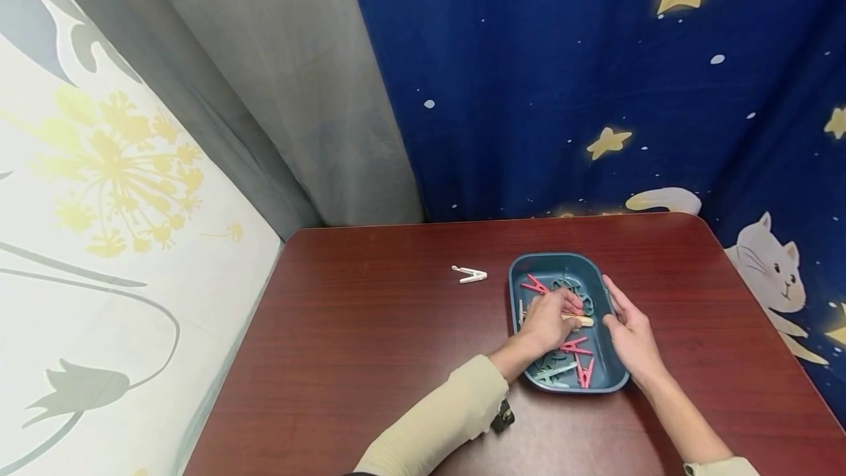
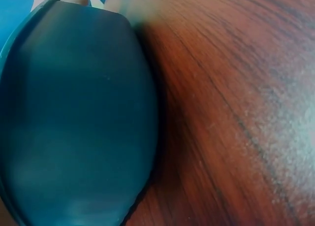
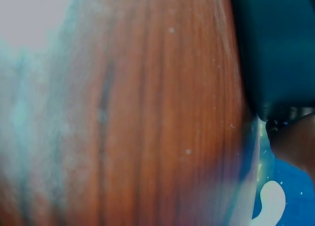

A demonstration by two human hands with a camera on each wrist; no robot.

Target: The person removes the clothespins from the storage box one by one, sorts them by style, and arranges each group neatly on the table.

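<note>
A dark teal tray (image 1: 598,380) stands on the table, holding several clothespins and some coiled green pieces. My left hand (image 1: 545,320) reaches in over its left side, and the fingers and thumb pinch a cream clothespin (image 1: 585,321). On the right side my right hand (image 1: 632,336) grips the rim, thumb at the edge and fingers along the outside. Around the left hand lie red clothespins (image 1: 584,372) and a pale green clothespin (image 1: 557,371). Up close, the tray's outer wall (image 2: 78,113) fills much of the left wrist view; part of a hand (image 3: 298,145) shows in the right wrist view.
A white clothespin (image 1: 470,275) lies on the brown table (image 1: 357,344), left of the tray. Behind the table hang a grey curtain (image 1: 297,94) and a blue starred curtain (image 1: 529,94). A small black object (image 1: 503,417) sits under the left sleeve.
</note>
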